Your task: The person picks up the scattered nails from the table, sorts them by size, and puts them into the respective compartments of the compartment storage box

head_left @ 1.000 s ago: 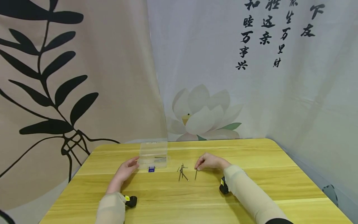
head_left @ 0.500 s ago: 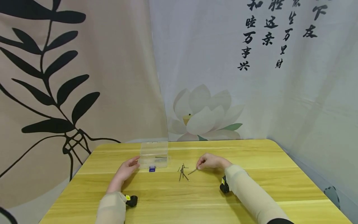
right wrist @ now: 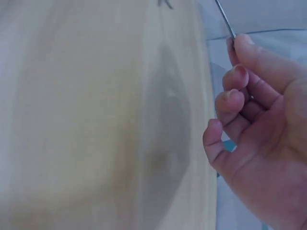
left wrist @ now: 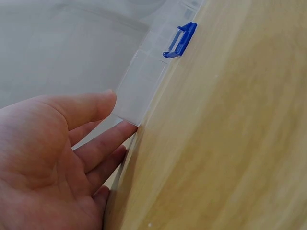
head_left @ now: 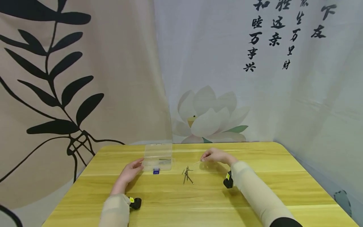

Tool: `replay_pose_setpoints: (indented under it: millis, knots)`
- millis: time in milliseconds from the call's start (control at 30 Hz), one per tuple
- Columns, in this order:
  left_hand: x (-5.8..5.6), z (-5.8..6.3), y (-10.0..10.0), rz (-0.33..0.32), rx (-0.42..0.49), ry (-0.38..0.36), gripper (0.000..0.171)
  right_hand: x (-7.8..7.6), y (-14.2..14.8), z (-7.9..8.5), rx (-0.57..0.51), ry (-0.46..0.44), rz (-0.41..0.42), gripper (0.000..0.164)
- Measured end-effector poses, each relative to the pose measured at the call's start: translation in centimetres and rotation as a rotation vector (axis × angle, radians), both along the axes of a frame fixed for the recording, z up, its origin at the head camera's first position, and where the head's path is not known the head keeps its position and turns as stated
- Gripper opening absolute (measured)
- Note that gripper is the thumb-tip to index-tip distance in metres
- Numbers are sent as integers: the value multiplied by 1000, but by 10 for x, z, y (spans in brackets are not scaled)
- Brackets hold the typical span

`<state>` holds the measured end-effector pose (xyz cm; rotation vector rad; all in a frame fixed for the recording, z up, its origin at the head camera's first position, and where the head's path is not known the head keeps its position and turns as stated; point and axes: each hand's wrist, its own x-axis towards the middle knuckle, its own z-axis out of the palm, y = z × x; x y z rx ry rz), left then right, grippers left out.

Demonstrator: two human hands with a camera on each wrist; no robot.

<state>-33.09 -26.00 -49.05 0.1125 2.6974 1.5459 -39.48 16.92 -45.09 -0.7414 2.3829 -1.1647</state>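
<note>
A clear plastic box (head_left: 150, 165) with a blue latch (head_left: 156, 171) lies with its lid raised toward the back. One thin dark nail (head_left: 164, 159) shows inside it. My left hand (head_left: 131, 171) touches the box's left edge, fingers fairly straight. In the left wrist view, the thumb and a fingertip are at the box's corner. My right hand (head_left: 215, 155) pinches a thin metal nail (right wrist: 224, 18) between thumb and index finger, above the table and pointing left. Below and left of it lies a small loose pile of nails (head_left: 187, 175).
The wooden table (head_left: 227, 205) ends at a back edge against a printed cloth backdrop (head_left: 127, 78). Black wrist cameras hang at both cuffs, the left one (head_left: 136, 203) low over the table.
The nail in my right hand has swung from pointing down to pointing left. That hand has risen and moved slightly back. My left hand stays at the box.
</note>
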Motion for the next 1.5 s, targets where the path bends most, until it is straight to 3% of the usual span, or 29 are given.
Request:
replay_pose_setpoints:
  millis: [300, 667, 867, 1500]
  knots:
    - [-4, -1, 1, -5, 7, 3, 48, -7, 6, 20, -112, -18, -41, 29]
    - [1, 0, 0, -3, -5, 5, 48, -12, 6, 34, -129, 22, -49, 29]
    - [2, -2, 0, 4, 0, -3, 49, -14, 4, 34, -130, 24, -70, 35]
    - [-2, -6, 0, 14, 8, 12, 49, -17, -11, 25, -170, 34, -123, 29]
